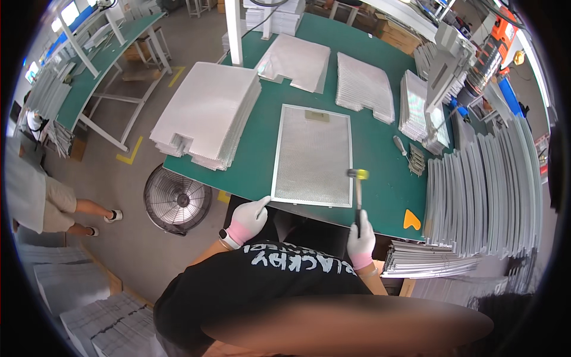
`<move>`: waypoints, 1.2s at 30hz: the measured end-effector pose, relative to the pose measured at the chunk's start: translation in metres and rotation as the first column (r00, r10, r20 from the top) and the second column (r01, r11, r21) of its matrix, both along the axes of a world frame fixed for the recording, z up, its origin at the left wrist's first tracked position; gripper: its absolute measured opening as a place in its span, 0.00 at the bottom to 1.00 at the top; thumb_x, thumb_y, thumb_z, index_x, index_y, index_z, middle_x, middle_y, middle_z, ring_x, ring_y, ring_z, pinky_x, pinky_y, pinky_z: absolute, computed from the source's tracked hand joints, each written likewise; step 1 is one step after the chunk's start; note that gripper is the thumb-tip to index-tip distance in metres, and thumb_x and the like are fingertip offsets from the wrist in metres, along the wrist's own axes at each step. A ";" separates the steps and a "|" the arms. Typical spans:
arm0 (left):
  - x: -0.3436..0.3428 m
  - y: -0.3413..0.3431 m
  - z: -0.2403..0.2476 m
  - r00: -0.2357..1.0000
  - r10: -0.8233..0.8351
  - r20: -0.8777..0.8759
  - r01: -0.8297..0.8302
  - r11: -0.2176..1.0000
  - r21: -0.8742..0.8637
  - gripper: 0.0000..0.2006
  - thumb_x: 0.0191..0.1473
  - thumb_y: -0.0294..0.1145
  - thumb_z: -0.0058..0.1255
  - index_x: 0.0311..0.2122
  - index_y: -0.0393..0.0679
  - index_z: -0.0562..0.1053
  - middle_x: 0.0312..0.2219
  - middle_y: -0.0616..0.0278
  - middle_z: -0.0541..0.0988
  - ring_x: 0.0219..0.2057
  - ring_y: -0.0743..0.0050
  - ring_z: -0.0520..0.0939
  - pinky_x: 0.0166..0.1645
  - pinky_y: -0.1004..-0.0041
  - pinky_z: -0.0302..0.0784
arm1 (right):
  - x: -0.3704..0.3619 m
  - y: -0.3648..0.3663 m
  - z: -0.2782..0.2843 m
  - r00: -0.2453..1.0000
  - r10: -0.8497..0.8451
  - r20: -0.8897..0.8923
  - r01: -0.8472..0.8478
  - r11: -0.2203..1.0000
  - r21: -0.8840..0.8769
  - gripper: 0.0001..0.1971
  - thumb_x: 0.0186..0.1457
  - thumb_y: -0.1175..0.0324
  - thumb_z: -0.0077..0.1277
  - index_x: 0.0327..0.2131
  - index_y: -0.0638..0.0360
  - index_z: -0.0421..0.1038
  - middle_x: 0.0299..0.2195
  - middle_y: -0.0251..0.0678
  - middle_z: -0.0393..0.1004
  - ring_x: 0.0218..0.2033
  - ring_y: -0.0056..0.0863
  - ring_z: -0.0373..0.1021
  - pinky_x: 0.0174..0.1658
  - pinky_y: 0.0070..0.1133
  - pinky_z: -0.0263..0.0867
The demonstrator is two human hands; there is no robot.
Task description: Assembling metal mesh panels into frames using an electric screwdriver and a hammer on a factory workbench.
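A flat mesh filter panel [313,157] in a thin silver frame lies on the green table, with a small plate at its far edge. My left hand [248,219], in a white glove with a pink cuff, grips the panel's near left corner with its index finger reaching forward; the fingers' undersides are hidden. In my gloved right hand [361,238] is the black handle of a mallet [358,174]. The mallet's yellow and black head, slightly blurred, is raised by the panel's right edge.
Stacks of mesh sheets [205,107] stand left and at the back of the green table [380,196]. On its right are a screwdriver [400,144], metal pieces [416,160], an orange heart-shaped piece [411,219] and many frame strips [476,196]. A floor fan [178,199] and another person [56,199] are left.
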State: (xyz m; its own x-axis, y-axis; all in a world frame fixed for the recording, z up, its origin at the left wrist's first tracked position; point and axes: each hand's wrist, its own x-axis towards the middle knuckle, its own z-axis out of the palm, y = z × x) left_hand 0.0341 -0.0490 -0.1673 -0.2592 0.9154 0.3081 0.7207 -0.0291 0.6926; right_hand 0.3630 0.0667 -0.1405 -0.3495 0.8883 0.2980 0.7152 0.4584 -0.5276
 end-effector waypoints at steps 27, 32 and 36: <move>0.018 0.059 0.027 0.975 -0.206 -0.083 0.214 0.971 0.102 0.13 0.51 0.25 0.49 0.43 0.38 0.75 0.24 0.52 0.77 0.29 0.48 0.78 0.37 0.54 0.72 | 0.067 -0.035 0.012 0.980 -0.028 0.196 0.036 0.999 -0.037 0.27 0.53 0.75 0.51 0.58 0.59 0.65 0.30 0.44 0.72 0.28 0.45 0.71 0.31 0.37 0.68; 0.023 0.065 0.027 0.951 -0.273 -0.142 0.287 0.954 0.085 0.13 0.48 0.28 0.52 0.41 0.38 0.75 0.25 0.52 0.77 0.31 0.48 0.78 0.38 0.55 0.73 | 0.058 -0.013 0.012 0.984 -0.042 0.174 0.048 0.998 -0.030 0.28 0.53 0.75 0.51 0.60 0.58 0.64 0.32 0.46 0.73 0.31 0.47 0.72 0.34 0.37 0.70; 0.031 0.057 0.030 0.939 -0.273 -0.211 0.271 0.962 -0.037 0.12 0.46 0.34 0.55 0.37 0.43 0.75 0.26 0.56 0.77 0.33 0.51 0.79 0.39 0.56 0.73 | 0.046 0.030 0.002 0.981 -0.147 0.128 0.148 0.989 0.001 0.28 0.56 0.76 0.48 0.61 0.61 0.61 0.39 0.50 0.72 0.40 0.49 0.71 0.44 0.36 0.68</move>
State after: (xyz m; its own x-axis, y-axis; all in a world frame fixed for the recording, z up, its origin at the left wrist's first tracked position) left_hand 0.0655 0.0075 -0.1369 0.0708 0.9443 0.3215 0.8164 -0.2400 0.5252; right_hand 0.4089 0.0968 -0.1381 -0.2492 0.9351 0.2519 0.8360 0.3390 -0.4315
